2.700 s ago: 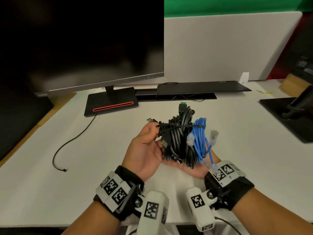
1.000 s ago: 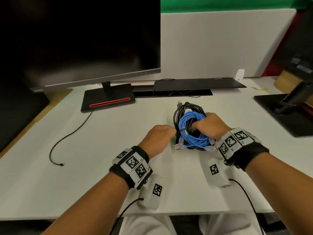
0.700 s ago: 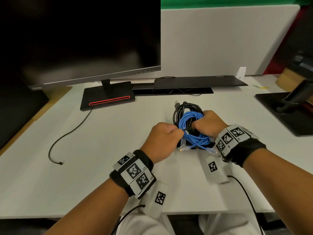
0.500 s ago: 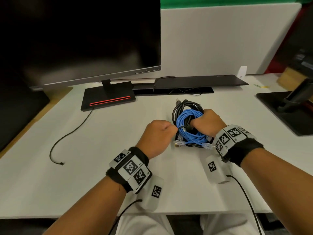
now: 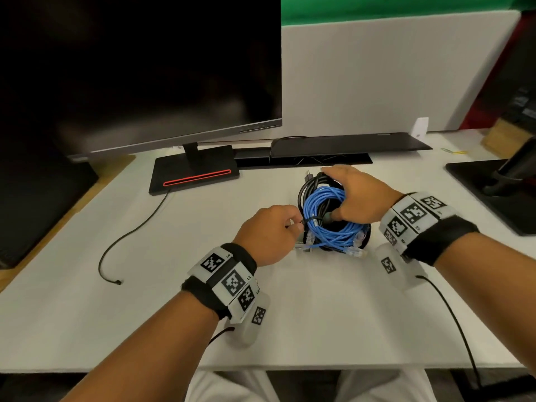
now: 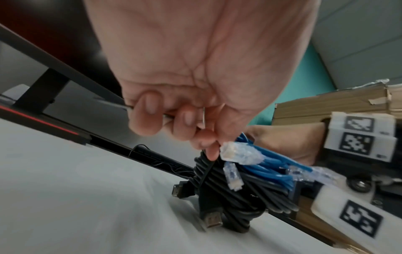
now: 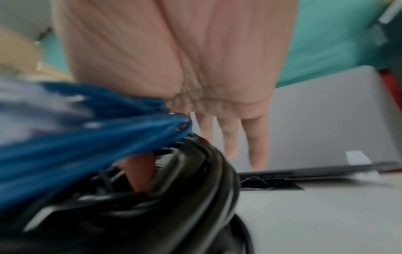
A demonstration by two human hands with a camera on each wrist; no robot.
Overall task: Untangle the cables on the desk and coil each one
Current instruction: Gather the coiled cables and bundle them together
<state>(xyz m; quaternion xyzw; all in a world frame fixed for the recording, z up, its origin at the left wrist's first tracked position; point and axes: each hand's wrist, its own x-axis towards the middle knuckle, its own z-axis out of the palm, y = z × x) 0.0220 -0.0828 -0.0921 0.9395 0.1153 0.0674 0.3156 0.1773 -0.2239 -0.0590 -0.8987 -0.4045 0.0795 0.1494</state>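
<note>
In the head view, a bundle of blue cable (image 5: 327, 219) and black cable (image 5: 311, 185) is seen lying on the white desk (image 5: 145, 300), in front of the monitor base (image 5: 194, 172). A thin black tie (image 5: 311, 219) is wrapped across the bundle's left side. The left hand (image 5: 268, 235) is placed at that side, its fingertips pinched on the tie. The right hand (image 5: 358, 197) is laid over the bundle's right side, its thumb tucked into the centre of the coil and its fingers stretched across the far edge. A separate thin black wire (image 5: 130, 233) is trailed over the desk well to the left.

In the left wrist view, the underside of the left hand (image 6: 195, 77) is shown: its fingers (image 6: 150, 118) are curled and a thin dark strand is pinched at the fingertips. Clear plugs (image 6: 239, 154) on the blue cable and a black flat connector (image 6: 212, 220), hidden from the head view, are seen here.

In the right wrist view, which is blurred, the fingers (image 7: 256, 142) of the right hand are shown straight and spread beyond the bundle, and the thumb is seen amid the black loops (image 7: 195, 189). A full grip cannot be made out.
</note>
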